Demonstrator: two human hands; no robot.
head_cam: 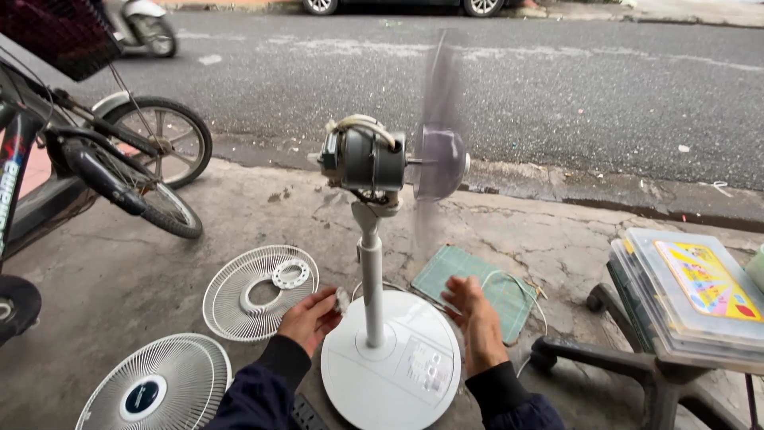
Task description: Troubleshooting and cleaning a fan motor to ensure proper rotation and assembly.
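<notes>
A white pedestal fan stands on the pavement, its round base [390, 374] between my forearms and its pole [371, 279] rising to a bare grey motor [362, 158]. The blades [438, 151] show as a spinning blur with no grille around them. My left hand [310, 318] is left of the pole, pinching a small whitish piece at its fingertips. My right hand [476, 318] hovers right of the pole above the base, fingers spread and blurred, holding nothing.
Two white fan grilles lie on the concrete: the rear one [259, 291] with a loose plastic ring, the front one [159, 386] at lower left. A green mat [477, 287] with a cord lies behind the base. A bicycle [95, 159] stands left, stacked plastic cases [688, 291] right, the road beyond.
</notes>
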